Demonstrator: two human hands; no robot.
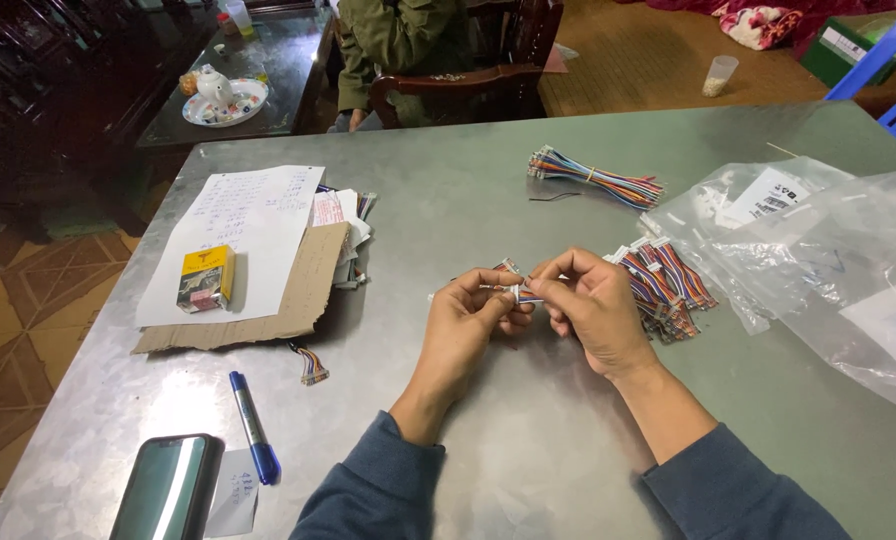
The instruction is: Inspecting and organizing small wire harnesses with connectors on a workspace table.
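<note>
1. The left hand (468, 310) pinches one end of a small wire harness (513, 288), thumb and forefinger closed on its white connector, above the middle of the metal table (448, 200).
2. The harness runs left to right, roughly level, its long axis parallel to the table's near edge.
3. The right hand (593, 305) grips the other end, fingers closed. Pulling unevenly could, I judge, tear thin wires from the connector or drop it into the harness pile (668, 285) towards the right edge.

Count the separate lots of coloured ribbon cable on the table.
4: tied bundle far side, pile by plastic bags, small piece near cardboard, one between both hands. More may hide in bags.
</note>
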